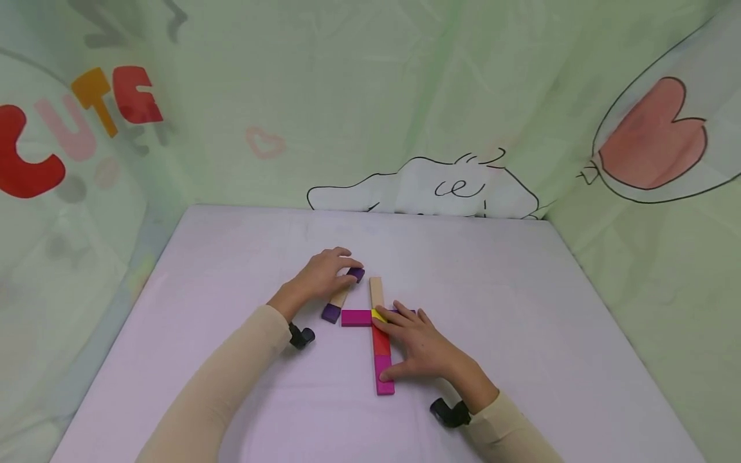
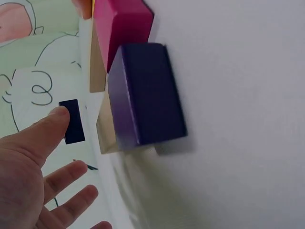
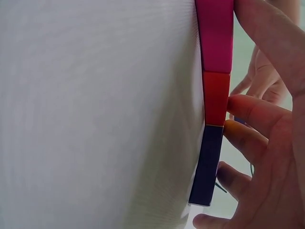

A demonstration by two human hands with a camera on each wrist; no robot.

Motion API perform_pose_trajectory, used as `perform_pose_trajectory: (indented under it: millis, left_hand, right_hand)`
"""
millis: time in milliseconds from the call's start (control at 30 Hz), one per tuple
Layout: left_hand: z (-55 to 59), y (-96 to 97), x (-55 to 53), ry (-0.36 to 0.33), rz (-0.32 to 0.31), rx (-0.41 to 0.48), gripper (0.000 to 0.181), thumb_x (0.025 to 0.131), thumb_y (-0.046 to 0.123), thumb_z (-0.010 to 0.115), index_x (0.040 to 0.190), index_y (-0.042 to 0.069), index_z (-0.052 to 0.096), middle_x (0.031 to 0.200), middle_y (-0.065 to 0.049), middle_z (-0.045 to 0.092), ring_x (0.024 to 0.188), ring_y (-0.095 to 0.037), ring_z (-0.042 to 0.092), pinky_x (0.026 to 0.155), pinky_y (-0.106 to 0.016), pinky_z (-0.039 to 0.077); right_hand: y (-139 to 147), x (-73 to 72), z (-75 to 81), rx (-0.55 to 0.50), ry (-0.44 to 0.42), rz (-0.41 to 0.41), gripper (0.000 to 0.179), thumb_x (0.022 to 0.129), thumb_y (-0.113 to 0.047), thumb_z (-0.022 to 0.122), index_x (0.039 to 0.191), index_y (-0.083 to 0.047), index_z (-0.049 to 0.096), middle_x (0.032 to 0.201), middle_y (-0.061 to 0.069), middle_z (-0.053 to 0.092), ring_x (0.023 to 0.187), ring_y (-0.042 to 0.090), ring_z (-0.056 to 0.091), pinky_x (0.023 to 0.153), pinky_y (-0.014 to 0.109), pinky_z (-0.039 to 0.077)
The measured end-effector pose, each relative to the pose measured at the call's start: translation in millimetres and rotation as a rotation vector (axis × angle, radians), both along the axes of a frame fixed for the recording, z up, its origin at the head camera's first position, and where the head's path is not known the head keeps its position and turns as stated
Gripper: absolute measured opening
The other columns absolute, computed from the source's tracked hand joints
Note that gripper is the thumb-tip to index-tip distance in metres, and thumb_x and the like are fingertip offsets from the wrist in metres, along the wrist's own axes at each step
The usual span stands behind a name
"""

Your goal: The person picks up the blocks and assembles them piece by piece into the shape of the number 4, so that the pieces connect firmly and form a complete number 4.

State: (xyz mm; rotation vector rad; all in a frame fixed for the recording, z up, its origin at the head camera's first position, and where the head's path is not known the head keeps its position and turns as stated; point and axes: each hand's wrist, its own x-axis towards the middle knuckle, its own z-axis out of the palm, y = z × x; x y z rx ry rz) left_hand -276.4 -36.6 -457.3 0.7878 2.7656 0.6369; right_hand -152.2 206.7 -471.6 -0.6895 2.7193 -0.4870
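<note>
My left hand (image 1: 325,276) pinches a small dark purple block (image 1: 357,275) between thumb and index finger, its other fingers loosely extended. That block shows at the thumb tip in the left wrist view. It overlaps the far end of a slanted plain wood block (image 1: 339,297), which has another purple block (image 1: 331,314) at its near end. My right hand (image 1: 425,347) lies spread over a cross of blocks. Its thumb touches the near magenta block (image 1: 384,388); its fingertips are at the yellow block (image 1: 376,315) and the red block (image 1: 381,344).
The cross also has a magenta left arm (image 1: 356,318), a plain wood far arm (image 1: 376,292) and a dark purple right arm (image 3: 206,167), partly under the fingers in the head view. A pale cloth (image 1: 278,244) covers the table; printed curtains (image 1: 347,96) surround it.
</note>
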Motion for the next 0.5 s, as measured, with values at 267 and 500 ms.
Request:
perform_pose_trajectory:
  millis: [267, 500]
  left_hand:
    - [-3.2, -0.5, -6.8, 0.025, 0.000, -0.007, 0.041, 0.104, 0.031, 0.062, 0.143, 0.020, 0.063, 0.156, -0.013, 0.049, 0.144, -0.036, 0.046, 0.120, -0.056, 0.036]
    - [-6.6, -0.4, -12.8, 0.045, 0.014, -0.002, 0.040, 0.104, 0.030, 0.063, 0.142, 0.020, 0.064, 0.155, -0.013, 0.051, 0.143, -0.035, 0.048, 0.120, -0.054, 0.038]
  right_hand:
    - [0.0, 1.0, 1.9, 0.002, 0.000, -0.001, 0.104, 0.070, -0.061, 0.088, 0.158, -0.026, 0.044, 0.170, -0.001, 0.032, 0.160, 0.036, 0.017, 0.120, 0.075, 0.015]
    - [-1.7, 1.7, 3.1, 0.002, -0.002, -0.003, 0.105, 0.069, -0.059, 0.088, 0.158, -0.026, 0.044, 0.170, -0.001, 0.032, 0.160, 0.036, 0.017, 0.120, 0.075, 0.015]
